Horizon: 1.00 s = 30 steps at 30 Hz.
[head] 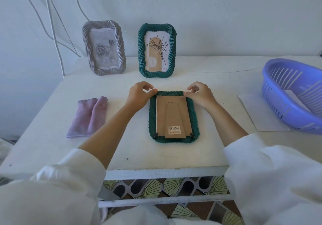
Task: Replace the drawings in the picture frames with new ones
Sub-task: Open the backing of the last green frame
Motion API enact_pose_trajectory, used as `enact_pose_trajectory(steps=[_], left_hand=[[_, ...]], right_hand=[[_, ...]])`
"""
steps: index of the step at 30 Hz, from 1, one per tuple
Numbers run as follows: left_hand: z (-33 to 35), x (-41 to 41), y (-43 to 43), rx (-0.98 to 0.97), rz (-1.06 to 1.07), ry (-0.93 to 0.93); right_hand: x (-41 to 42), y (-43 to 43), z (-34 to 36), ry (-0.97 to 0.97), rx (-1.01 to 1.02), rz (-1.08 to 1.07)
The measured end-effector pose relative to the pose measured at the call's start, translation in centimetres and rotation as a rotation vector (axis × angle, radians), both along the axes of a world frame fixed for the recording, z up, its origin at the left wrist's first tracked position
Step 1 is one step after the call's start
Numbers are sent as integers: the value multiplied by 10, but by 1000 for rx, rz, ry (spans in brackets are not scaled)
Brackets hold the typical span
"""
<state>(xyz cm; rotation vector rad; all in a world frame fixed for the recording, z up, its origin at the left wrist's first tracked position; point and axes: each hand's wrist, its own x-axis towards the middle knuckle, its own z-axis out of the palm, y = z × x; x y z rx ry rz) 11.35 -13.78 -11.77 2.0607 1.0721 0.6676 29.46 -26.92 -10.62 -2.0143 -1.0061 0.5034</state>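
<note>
A green rope-edged picture frame lies face down in the middle of the white table, its brown cardboard back with a barcode sticker facing up. My left hand pinches the frame's far left corner. My right hand pinches the far right corner. Fingertips of both hands touch the top edge of the backing. Two frames stand upright against the wall: a grey one with a rose drawing and a green one with a line-drawn flower.
A folded purple cloth lies left of the flat frame. A purple plastic basket sits at the right edge, partly on a white sheet of paper. White cables hang down the wall at the left.
</note>
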Motion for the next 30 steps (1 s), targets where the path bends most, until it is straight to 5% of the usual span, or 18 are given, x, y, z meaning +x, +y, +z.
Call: enact_pose_trajectory(steps=[18, 30], left_hand=[[-2, -81, -105, 98, -231, 121], [-3, -75, -116, 65, -120, 129]], right_hand=[[-54, -113, -6, -142, -50, 226], [-65, -113, -1, -219, -59, 226]])
